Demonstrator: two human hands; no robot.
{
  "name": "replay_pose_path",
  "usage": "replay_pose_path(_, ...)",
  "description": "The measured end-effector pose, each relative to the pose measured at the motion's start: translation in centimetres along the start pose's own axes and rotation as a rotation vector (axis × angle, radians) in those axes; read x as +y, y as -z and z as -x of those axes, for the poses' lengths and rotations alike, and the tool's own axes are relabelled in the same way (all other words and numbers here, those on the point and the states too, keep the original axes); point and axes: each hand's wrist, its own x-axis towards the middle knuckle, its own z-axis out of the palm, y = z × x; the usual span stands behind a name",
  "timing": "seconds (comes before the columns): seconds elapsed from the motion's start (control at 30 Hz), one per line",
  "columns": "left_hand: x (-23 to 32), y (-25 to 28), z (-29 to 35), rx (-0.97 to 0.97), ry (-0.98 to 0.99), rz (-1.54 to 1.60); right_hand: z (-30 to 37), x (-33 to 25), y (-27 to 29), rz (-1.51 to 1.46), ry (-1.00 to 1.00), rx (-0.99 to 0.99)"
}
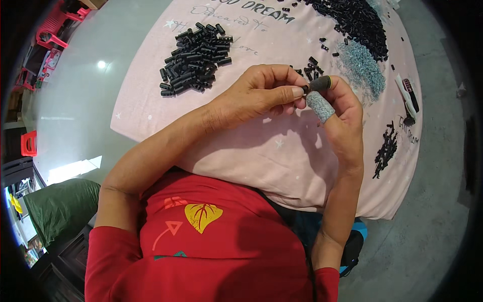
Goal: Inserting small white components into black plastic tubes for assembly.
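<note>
My left hand (256, 93) and my right hand (346, 116) meet over the near part of a pink cloth-covered table. Between the thumb and fingers of the left is a small black plastic part (305, 89), mostly covered by the fingertips. My right thumb wears a grey sleeve (320, 105) and the right index finger a dark one (320, 83); both tips close in on the same part from the right. Just beyond the hands lie a few loose black pieces (313, 64). Farther left is a heap of short black cylinders (193, 60).
At the far right spreads a large pile of small black parts (354, 27), beside a pile of small silvery-blue pieces (365, 70). Thin black pieces (386, 151) lie near the table's right edge, below a dark handheld object (410, 94). Red stools (29, 143) stand on the floor at left.
</note>
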Motion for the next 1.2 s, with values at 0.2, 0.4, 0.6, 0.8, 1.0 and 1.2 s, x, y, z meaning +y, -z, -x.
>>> replay_pose_path(0.2, -0.3, 0.1, -0.1, 0.046, -0.028, -0.005, -0.4, 1.6, -1.2, 0.051, 0.163, 0.062)
replay_pose_path(0.4, -0.6, 0.2, -0.1, 0.047, -0.055, -0.031, -0.5, 1.9, -1.1, 0.012, 0.157, 0.07)
replay_pose_path(0.6, -0.4, 0.3, -0.3, 0.081, -0.034, -0.049, -0.2, 1.4, -0.6, 0.029, 0.206, 0.129)
replay_pose_path(0.8, -0.3, 0.2, 0.0, 0.063, -0.007, -0.076, -0.1, 1.3, -0.7, 0.071, 0.304, 0.178)
replay_pose_path(1.0, -0.4, 0.3, -0.1, 0.036, -0.001, -0.078, -0.1, 2.0, -0.4, 0.332, 0.409, 0.211)
replay_pose_path(1.2, -0.4, 0.5, 0.1, 0.038, -0.004, -0.108, -0.5, 1.5, -0.2, 0.562, 0.615, 0.184)
